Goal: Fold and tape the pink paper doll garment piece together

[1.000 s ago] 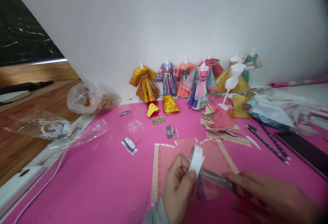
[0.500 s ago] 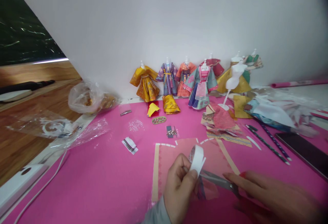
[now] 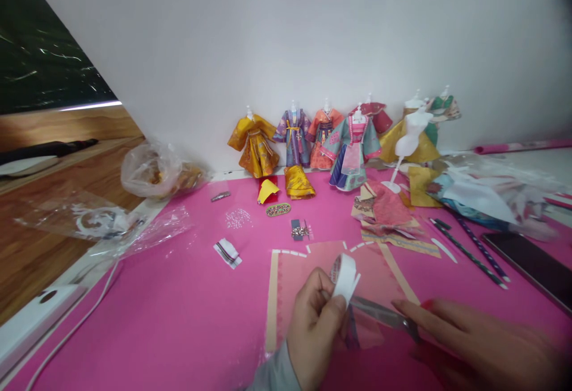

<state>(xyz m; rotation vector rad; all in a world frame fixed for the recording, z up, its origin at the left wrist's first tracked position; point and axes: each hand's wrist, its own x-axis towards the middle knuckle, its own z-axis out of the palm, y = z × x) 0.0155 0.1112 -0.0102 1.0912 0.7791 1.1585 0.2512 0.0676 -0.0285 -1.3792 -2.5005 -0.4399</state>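
Observation:
My left hand (image 3: 315, 325) is closed around a roll of white tape (image 3: 345, 279), thumb pressed against its side, with a short loose end sticking up at the right. From the right, my right hand (image 3: 469, 337) grips a pair of scissors (image 3: 384, 312); their handles are mostly hidden by the fingers. The metal blades point left and reach the tape beside my left thumb. Beneath both hands lies a sheer pink fabric piece (image 3: 322, 260) with beige strips down its sides and short white tape pieces along its top edge.
Small dressed mannequins (image 3: 353, 146) line the white wall, with a bare white form (image 3: 413, 135) to their right. Fabric scraps (image 3: 386, 209), pencils (image 3: 469, 251) and a phone (image 3: 527, 266) lie at right. Beads (image 3: 239, 219), plastic bags (image 3: 152, 170) and a white power strip (image 3: 40, 325) are leftward.
The scissor blades look slightly more closed at the tape. Both hands stay almost in place, and the whole view has shifted very slightly.

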